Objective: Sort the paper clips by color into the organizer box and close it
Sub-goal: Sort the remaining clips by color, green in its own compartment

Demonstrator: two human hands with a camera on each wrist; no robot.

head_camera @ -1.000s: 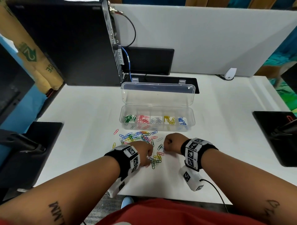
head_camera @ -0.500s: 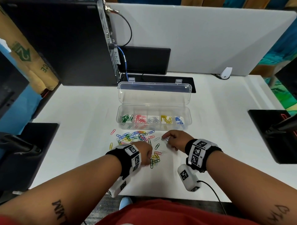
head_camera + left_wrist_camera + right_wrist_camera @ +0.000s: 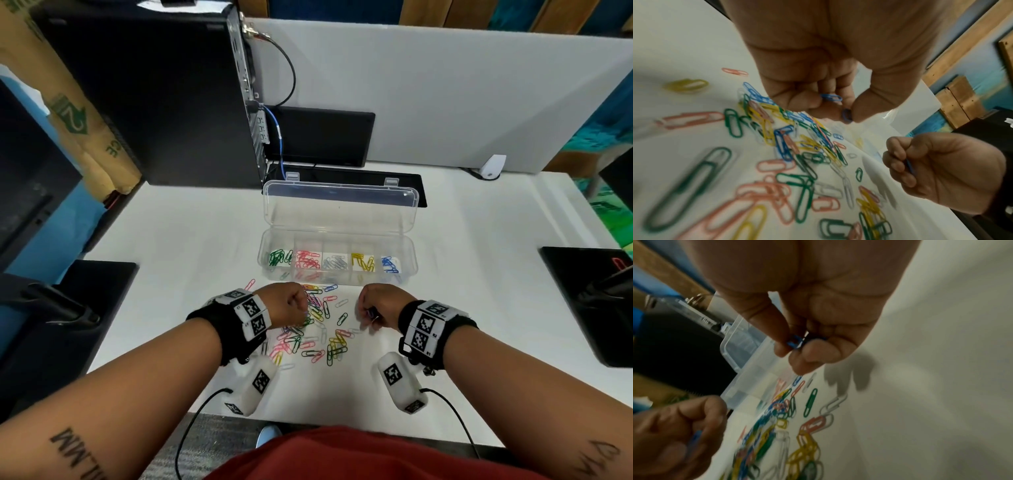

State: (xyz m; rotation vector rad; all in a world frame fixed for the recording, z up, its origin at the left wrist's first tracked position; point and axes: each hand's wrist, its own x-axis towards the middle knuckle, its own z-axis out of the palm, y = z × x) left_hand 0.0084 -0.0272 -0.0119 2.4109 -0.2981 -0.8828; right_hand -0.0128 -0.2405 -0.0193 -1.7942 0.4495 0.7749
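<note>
A clear organizer box (image 3: pixel 407 274) lies open on the white table, its lid (image 3: pixel 339 209) tipped back. Its compartments hold green, red, white, yellow and blue clips from left to right. A loose pile of mixed paper clips (image 3: pixel 318 329) lies in front of it. My left hand (image 3: pixel 291 305) hovers over the pile's left side with curled fingers pinching blue paper clips (image 3: pixel 833 97). My right hand (image 3: pixel 373 308) sits just right of the pile and pinches blue paper clips (image 3: pixel 795 341) between thumb and fingers.
A black computer tower (image 3: pixel 154 92) stands at the back left, with a dark monitor base (image 3: pixel 325 140) behind the box. Black stands (image 3: pixel 592 301) sit at the table's right and left (image 3: pixel 68 308) edges. A white partition (image 3: pixel 445 85) closes the back.
My left hand has moved up and forward over the pile's left part. My right hand has drawn back slightly to the right, fingers now curled round blue clips.
</note>
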